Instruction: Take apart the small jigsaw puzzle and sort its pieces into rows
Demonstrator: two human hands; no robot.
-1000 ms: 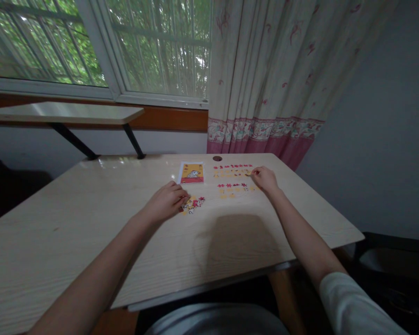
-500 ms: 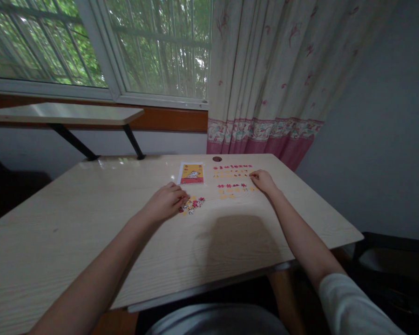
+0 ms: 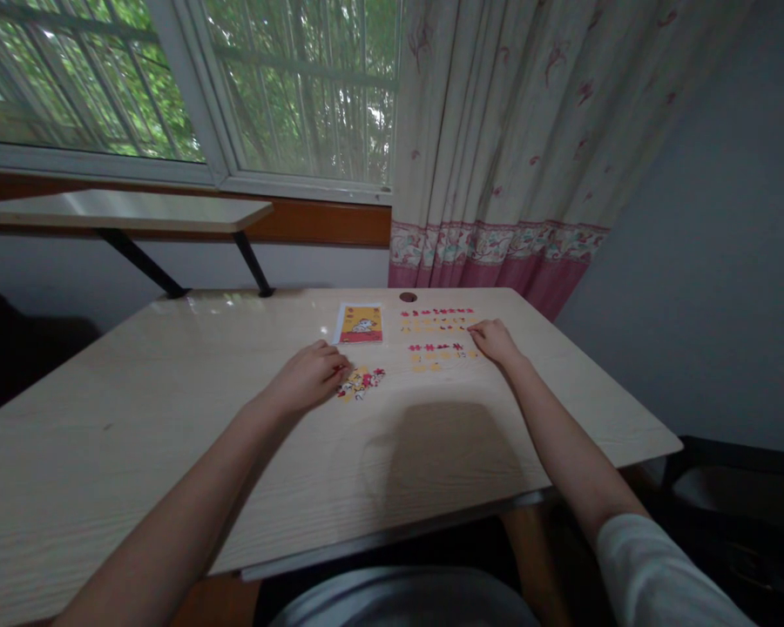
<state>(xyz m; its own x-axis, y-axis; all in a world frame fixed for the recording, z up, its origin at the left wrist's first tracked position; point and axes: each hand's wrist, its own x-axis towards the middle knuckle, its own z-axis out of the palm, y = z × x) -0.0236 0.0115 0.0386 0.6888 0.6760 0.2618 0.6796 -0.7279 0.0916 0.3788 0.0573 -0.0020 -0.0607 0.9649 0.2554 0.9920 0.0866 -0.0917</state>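
Observation:
A loose pile of small jigsaw puzzle pieces (image 3: pixel 361 383), red, yellow and white, lies on the table. At its left edge rests my left hand (image 3: pixel 314 374), fingers curled together; what they hold, if anything, is hidden. Farther right, pieces are laid in rows: red pieces (image 3: pixel 436 312) at the back, yellow ones (image 3: pixel 431 329) below them, then another red row (image 3: pixel 435 347) and more yellow pieces. My right hand (image 3: pixel 493 338) is at the right end of the upper yellow row, its fingertips pinched on a puzzle piece that is mostly covered.
Behind the pile lies a picture card (image 3: pixel 362 324) with a white animal on yellow and red. A cable hole (image 3: pixel 408 297) is near the table's back edge. A raised shelf (image 3: pixel 124 211) on black supports stands at back left. A curtain (image 3: pixel 496 174) hangs behind the table.
Both hands stay almost in place. The whole view has shifted very slightly; the pile and rows look the same.

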